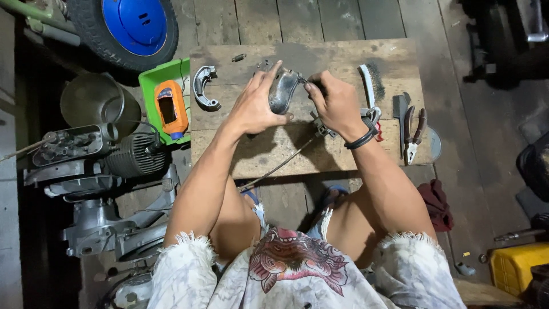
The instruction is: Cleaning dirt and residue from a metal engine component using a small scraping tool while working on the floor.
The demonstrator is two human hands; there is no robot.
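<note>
Brake shoe work on the wooden board (pixel 343 54).
Our left hand (pixel 254 106) clamps the curved brake shoe (pixel 283 90); right hand (pixel 337 103) pinches its end; keep it braced.

Both forearms bare, extended forward from the bent knees and converging at centre. Left hand (pixel 254 109) raised with palm turned inward, fingers (pixel 273 73) spread and curled, thumb pressed forward in a clamped grasp. Right hand (pixel 337 104) opposite and just beside it, fingers bunched in a tight pinch, wrist flexed and ringed by a dark band.
</note>
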